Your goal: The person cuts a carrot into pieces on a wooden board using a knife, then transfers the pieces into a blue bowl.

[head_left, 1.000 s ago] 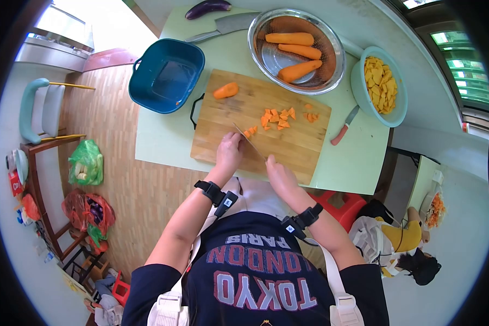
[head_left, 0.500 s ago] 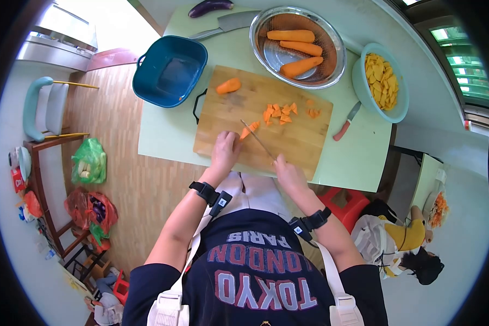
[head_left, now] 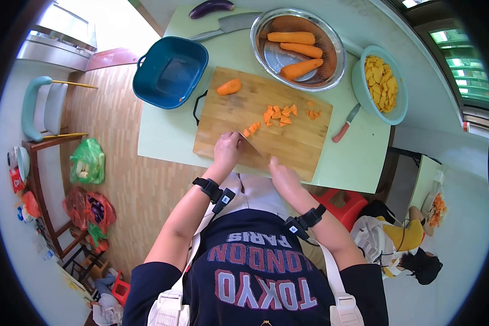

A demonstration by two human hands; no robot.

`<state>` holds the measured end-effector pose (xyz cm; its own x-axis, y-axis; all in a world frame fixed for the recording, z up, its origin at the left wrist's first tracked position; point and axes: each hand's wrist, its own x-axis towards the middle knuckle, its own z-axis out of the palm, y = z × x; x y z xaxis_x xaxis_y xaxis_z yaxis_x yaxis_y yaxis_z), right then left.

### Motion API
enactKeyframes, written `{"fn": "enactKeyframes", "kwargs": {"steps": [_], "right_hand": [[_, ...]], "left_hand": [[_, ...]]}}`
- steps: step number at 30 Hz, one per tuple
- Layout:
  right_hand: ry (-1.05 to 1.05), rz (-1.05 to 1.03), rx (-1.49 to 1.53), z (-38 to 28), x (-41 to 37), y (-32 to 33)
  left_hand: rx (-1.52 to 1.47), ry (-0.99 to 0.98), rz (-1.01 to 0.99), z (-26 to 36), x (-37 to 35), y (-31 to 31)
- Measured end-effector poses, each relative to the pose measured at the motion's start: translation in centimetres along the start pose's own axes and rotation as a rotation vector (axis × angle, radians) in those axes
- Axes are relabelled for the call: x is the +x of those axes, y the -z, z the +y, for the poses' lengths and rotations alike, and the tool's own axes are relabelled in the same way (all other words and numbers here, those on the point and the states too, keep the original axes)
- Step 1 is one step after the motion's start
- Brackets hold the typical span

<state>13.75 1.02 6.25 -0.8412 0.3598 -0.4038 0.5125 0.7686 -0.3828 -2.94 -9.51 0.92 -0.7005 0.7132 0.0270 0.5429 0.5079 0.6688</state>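
On the wooden cutting board (head_left: pixel 223 122), my left hand (head_left: pixel 228 148) is closed, its fingers curled by the tip of the knife. What those fingers pinch, if anything, is hidden. My right hand (head_left: pixel 284 176) grips a knife (head_left: pixel 252 145), with its blade slanting up and left to my left fingertips. Just beyond the blade lie small cut carrot pieces (head_left: pixel 251 129). Farther right sits a group of carrot chunks (head_left: pixel 280 114), with a few thin bits (head_left: pixel 312 113) beside it. A short length of carrot (head_left: pixel 229 86) rests near the board's far left corner.
Behind the board stands a metal bowl (head_left: pixel 339 68) with three carrots. A blue basin (head_left: pixel 146 92), a cleaver (head_left: pixel 236 23) and an eggplant (head_left: pixel 211 7) are at the back left. At right are a small knife (head_left: pixel 346 124) and a bowl (head_left: pixel 358 81) of yellow slices. Another person (head_left: pixel 402 236) sits at right.
The knife has come down and toward me, its tip now against my left fingertips. The carrot strip that was beside my left fingers now shows as separate pieces beyond the blade.
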Motion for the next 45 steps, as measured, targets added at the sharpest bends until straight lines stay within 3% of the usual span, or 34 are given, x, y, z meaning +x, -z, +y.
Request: {"fn": "enactKeyframes", "kwargs": {"steps": [6, 8, 9, 11, 13, 15, 17, 20, 29, 32, 38, 40, 45], "right_hand": [[-0.002, 0.040, 0.100, 1.1, 0.2, 0.4], [-0.034, 0.028, 0.163, 2.1, -0.2, 1.0], [-0.067, 0.096, 0.203, 2.5, -1.0, 1.2], [-0.101, 0.174, 0.242, 3.7, -1.9, 1.8], [-0.277, 0.210, 0.126, 4.3, -2.8, 3.6], [-0.297, 0.256, 0.049, 6.3, -2.7, 3.8], [-0.308, 0.295, -0.031, 8.2, -1.9, 3.8], [-0.336, 0.323, -0.076, 9.5, -0.7, 3.5], [-0.281, 0.231, 0.053, 7.2, 0.5, 2.4], [-0.257, 0.205, 0.136, 6.6, 0.8, 1.5], [-0.107, 0.399, 0.482, 8.0, 0.0, -1.1], [-0.486, 0.123, 1.057, 7.9, -1.0, -0.2], [-0.609, 0.105, 1.342, 8.2, -2.0, -1.4]], "left_hand": [[0.014, -0.012, 0.003, -0.2, 0.4, -0.5], [-0.047, 0.160, -0.067, -0.8, 0.8, -0.5], [-0.046, 0.146, -0.068, -0.5, 1.1, -0.2], [-0.247, 0.163, -0.089, 0.1, 1.9, 0.1], [-0.298, 0.068, -0.074, 0.9, 2.4, -0.8], [-0.352, -0.016, -0.061, 1.4, 2.3, -1.5], [-0.227, -0.175, 0.005, 1.5, 1.9, -1.8], [-0.093, -0.212, 0.004, 1.5, 1.1, -1.5], [0.238, -0.206, -0.046, 2.6, 2.7, -3.9], [0.202, -0.190, -0.023, 2.5, 2.7, -4.0], [0.085, -0.177, 0.032, 3.2, 4.3, -4.3], [0.046, -0.197, 0.029, 3.8, 5.8, -4.1], [0.031, -0.302, 0.025, 3.3, 7.0, -4.9]]}}
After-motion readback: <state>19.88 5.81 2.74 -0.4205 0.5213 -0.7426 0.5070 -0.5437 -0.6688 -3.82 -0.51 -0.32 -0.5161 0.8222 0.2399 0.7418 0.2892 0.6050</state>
